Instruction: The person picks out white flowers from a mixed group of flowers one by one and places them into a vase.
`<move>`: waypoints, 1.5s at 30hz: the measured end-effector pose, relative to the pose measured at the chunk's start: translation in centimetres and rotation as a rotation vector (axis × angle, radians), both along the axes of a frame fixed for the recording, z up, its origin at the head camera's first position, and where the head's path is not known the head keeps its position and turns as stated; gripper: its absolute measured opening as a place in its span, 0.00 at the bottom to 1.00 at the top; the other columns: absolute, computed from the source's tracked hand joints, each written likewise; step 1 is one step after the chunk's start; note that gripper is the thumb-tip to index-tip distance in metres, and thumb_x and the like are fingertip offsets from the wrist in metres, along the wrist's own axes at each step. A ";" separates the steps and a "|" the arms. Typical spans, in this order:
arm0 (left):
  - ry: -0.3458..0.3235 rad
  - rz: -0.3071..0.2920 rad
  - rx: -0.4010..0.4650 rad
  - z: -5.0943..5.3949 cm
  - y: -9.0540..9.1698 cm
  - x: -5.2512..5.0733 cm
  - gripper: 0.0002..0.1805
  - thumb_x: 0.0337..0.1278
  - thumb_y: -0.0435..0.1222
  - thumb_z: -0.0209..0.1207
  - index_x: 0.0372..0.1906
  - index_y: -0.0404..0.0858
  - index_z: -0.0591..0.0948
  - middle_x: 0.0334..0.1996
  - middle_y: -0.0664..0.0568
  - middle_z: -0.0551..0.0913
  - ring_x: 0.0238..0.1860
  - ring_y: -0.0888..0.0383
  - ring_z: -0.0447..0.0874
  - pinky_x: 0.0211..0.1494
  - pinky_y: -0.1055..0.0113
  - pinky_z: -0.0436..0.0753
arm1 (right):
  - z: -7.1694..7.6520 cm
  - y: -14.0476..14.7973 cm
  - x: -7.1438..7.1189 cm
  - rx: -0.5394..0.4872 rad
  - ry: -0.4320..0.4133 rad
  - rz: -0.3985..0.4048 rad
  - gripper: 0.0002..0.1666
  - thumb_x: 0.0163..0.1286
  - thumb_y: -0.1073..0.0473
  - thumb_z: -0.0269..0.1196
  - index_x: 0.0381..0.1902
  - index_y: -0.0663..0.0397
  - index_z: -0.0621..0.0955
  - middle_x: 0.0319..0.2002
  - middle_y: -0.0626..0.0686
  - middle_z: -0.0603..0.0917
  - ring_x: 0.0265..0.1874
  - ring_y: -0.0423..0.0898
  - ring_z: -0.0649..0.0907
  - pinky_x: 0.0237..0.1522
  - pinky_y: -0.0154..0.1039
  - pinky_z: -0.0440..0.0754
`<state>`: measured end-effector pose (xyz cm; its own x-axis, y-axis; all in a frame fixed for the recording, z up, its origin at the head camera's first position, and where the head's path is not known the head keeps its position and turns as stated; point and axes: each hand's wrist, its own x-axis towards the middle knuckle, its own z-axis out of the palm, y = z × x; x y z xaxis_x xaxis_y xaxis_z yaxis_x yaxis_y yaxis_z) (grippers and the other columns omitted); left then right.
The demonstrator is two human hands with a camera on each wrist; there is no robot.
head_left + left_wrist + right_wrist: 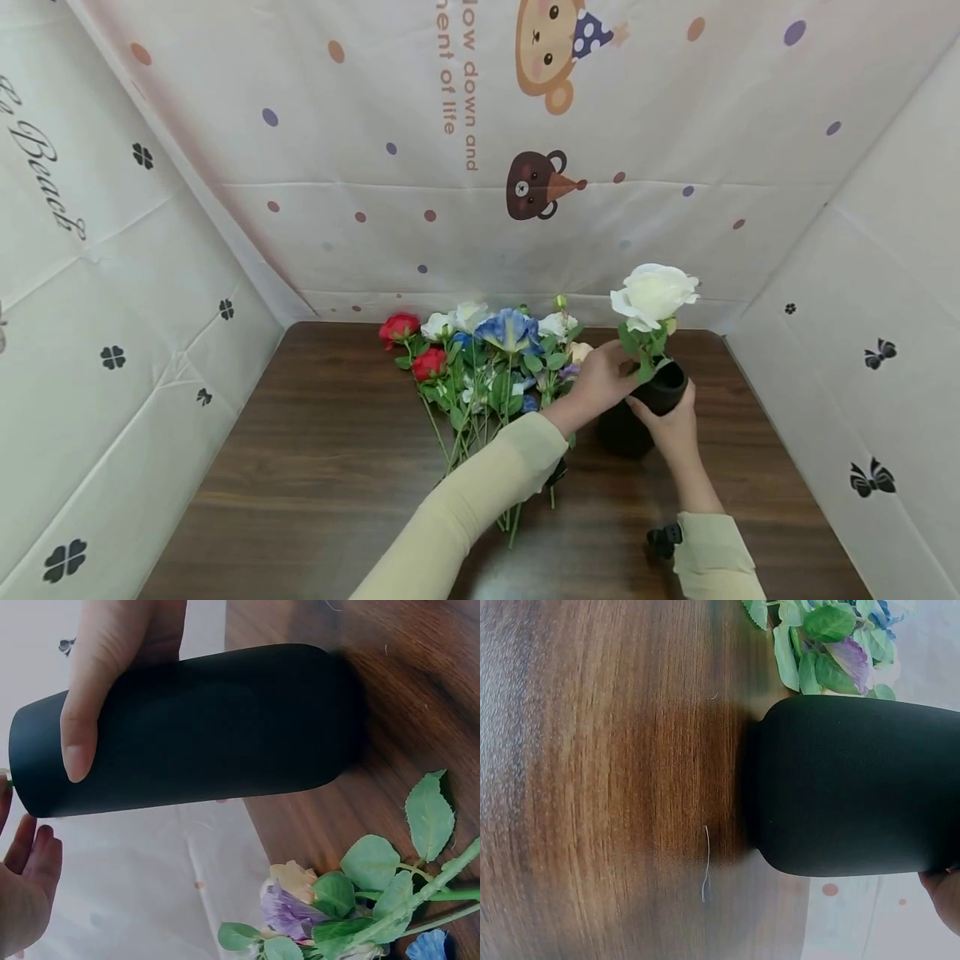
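White printed cloth behind woodgrain table; left grip pinches rose; right grip clasps black vase

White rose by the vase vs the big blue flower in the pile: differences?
Color: the white rose is white, the blue flower mostly blue.
Pose: the white rose stands up near the mouth of the black vase; the blue flower lies among other flowers.
Hold: the left hand holds the white rose; no hand touches the blue flower.
Both have broad, open petals.
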<state>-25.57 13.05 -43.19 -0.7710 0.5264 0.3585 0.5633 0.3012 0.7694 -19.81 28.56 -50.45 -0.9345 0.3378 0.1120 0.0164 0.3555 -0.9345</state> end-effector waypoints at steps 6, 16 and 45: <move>0.125 0.032 -0.071 0.3 0.0 0.2 0.08 0.71 0.35 0.61 0.44 0.39 0.88 0.39 0.47 0.85 0.33 0.61 0.79 0.41 0.80 0.71 | 0.1 0.0 -0.1 -0.014 0.004 -0.016 0.58 0.65 0.62 0.70 0.81 0.58 0.46 0.78 0.65 0.58 0.75 0.61 0.63 0.76 0.63 0.59; 0.061 0.126 -0.204 0.9 0.2 -0.6 0.10 0.71 0.41 0.63 0.47 0.43 0.90 0.49 0.54 0.89 0.49 0.61 0.88 0.49 0.81 0.81 | 0.3 -0.1 0.0 -0.016 -0.021 -0.018 0.60 0.65 0.59 0.71 0.82 0.56 0.45 0.78 0.65 0.59 0.75 0.61 0.63 0.76 0.63 0.60; -0.138 0.045 -0.149 2.7 -4.8 -4.1 0.13 0.72 0.41 0.61 0.54 0.43 0.88 0.51 0.51 0.90 0.50 0.57 0.89 0.52 0.72 0.84 | 0.3 -0.1 -0.1 0.008 -0.061 -0.042 0.62 0.64 0.57 0.72 0.82 0.56 0.44 0.78 0.68 0.58 0.78 0.65 0.60 0.77 0.66 0.57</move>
<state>-29.68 8.27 -40.46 -0.8315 0.5294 0.1683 0.4389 0.4404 0.7832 -19.88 28.50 -50.13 -0.9247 0.3763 0.0580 0.0887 0.3610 -0.9283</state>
